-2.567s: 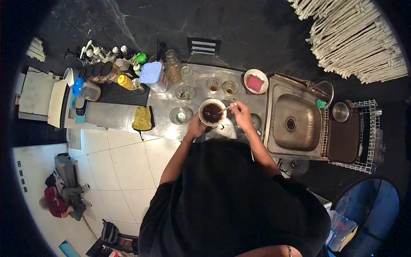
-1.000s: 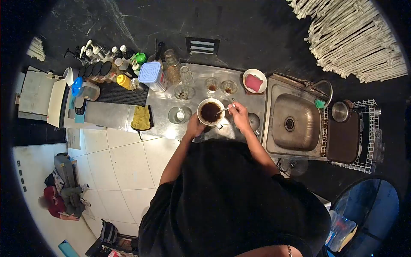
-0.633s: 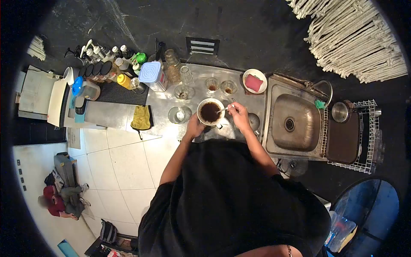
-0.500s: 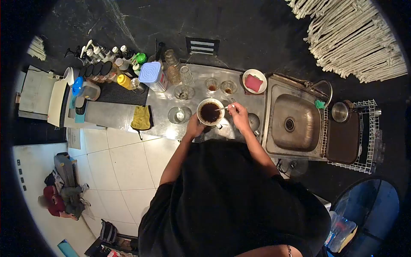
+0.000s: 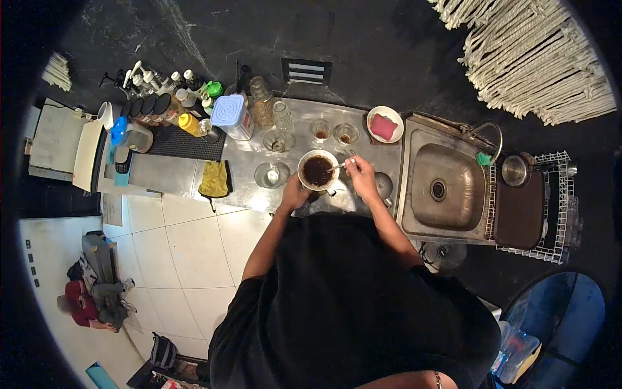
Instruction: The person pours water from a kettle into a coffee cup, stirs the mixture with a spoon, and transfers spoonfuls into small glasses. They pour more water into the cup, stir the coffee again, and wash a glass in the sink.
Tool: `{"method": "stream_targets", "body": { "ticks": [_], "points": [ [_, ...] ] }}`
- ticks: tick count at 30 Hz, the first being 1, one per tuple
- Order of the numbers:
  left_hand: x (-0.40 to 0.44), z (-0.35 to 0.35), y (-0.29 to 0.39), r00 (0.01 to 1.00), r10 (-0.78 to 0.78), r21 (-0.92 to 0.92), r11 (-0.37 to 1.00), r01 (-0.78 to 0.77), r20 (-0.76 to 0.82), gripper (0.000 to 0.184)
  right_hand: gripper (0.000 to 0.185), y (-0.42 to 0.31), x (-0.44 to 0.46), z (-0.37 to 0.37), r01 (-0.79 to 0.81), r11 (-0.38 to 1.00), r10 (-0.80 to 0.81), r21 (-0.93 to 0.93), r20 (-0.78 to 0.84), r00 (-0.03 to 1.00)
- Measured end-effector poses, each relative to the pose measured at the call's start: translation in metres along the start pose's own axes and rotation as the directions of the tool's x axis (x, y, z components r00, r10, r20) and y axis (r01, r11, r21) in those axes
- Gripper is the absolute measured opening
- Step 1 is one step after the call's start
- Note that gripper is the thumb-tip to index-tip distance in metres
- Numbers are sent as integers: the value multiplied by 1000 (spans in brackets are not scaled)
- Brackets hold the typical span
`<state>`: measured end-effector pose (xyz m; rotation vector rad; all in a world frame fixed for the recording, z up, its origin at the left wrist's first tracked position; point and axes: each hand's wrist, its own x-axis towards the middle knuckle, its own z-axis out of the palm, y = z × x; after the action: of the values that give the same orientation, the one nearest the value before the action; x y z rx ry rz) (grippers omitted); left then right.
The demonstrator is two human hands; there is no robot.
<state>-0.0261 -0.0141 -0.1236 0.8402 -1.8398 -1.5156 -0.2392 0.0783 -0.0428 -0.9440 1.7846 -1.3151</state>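
Observation:
A white cup point(image 5: 300, 163) of dark brown liquid stands over the counter's front part. My left hand point(image 5: 296, 193) is closed around the cup's lower left side; some of its fingers are hidden behind the cup. In my right hand point(image 5: 360, 176) a spoon point(image 5: 337, 167) is pinched, its lower end dipping into the liquid. Just behind the cup are a small glass point(image 5: 321, 128) and a second small glass point(image 5: 346, 133), both with brown liquid at the bottom. To the left sits a clear glass point(image 5: 271, 175), with another glass point(image 5: 278, 140) behind it.
A steel sink point(image 5: 447, 185) is on the right, beside a wire rack point(image 5: 560, 214) holding a brown tray point(image 5: 518, 211). A bowl point(image 5: 400, 125) contains a pink sponge point(image 5: 383, 128). Leftward are a yellow cloth point(image 5: 214, 178), a blue-lidded tub point(image 5: 233, 117) and several bottles. Another person point(image 5: 84, 305) sits far left.
The spoon has shifted slightly in the cup, and the light streaks on the liquid's surface look different. Both hands stay in nearly the same place.

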Motion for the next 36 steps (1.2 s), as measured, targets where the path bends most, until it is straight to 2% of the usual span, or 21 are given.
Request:
{"method": "stream_targets", "body": {
  "ticks": [1, 2, 4, 8, 10, 11, 15, 17, 21, 23, 24, 26, 29, 33, 35, 36],
  "points": [
    [-2, -2, 14, 1000, 17, 93, 996, -15, -26, 49, 28, 2, 0, 1, -8, 999, 8, 35, -6, 1000],
    [-2, -2, 23, 999, 18, 94, 995, -16, -26, 49, 28, 3, 0, 1, -16, 997, 16, 69, -10, 1000],
    [-3, -3, 28, 996, -80, 205, 975, 84, -29, 50, 27, 7, 1, 2, -10, 998, 11, 58, -13, 1000],
    [-1, 1, -12, 998, -51, 128, 990, 56, -38, 52, 27, 2, 0, 1, -21, 999, 21, 45, 0, 1000],
    [0, 1, 0, 999, -36, 46, 998, 37, -15, 53, 27, -2, -2, 3, -30, 998, 31, 59, -17, 999],
    [-3, 0, 6, 999, -49, 137, 989, 52, -19, 52, 28, -3, -3, 3, -37, 997, 40, 72, -35, 999],
    [-2, -3, 6, 999, -32, 94, 995, 30, 15, 52, 27, 2, 0, 3, 9, 1000, -9, 3, 5, 1000],
    [-3, -2, -13, 998, -55, 208, 977, 54, -3, 53, 27, -2, -2, 6, 23, 1000, -22, 13, -59, 998],
    [-1, -1, -6, 997, -70, 109, 992, 66, 26, 55, 28, 2, 0, 5, -5, 1000, 5, -11, -1, 1000],
    [-3, 0, -11, 999, -26, 256, 966, 34, -35, 56, 28, 8, 2, 8, 16, 1000, -14, 18, -68, 998],
    [-3, 0, -14, 999, -26, 256, 966, 34, -35, 56, 28, 4, 1, 7, 16, 1000, -14, 18, -67, 998],
    [-3, 2, -21, 997, -71, 163, 984, 76, -34, 56, 27, -4, -2, 5, -6, 999, 5, -31, -23, 1000],
    [-3, -3, 20, 995, -101, 152, 984, 98, 7, 56, 27, -1, -1, 8, 4, 1000, -5, -21, -47, 999],
    [-3, -3, 8, 997, -81, 64, 995, 79, 20, 56, 27, 6, 1, 7, 5, 1000, -6, -17, -33, 999],
    [-3, -2, 10, 985, -172, 233, 957, 173, -25, 57, 27, 6, 1, 7, 19, 1000, -19, -2, -56, 998],
    [-3, -2, 9, 985, -173, 233, 957, 174, -25, 57, 27, 7, 2, 8, 18, 1000, -19, -2, -56, 998]
  ]
}}
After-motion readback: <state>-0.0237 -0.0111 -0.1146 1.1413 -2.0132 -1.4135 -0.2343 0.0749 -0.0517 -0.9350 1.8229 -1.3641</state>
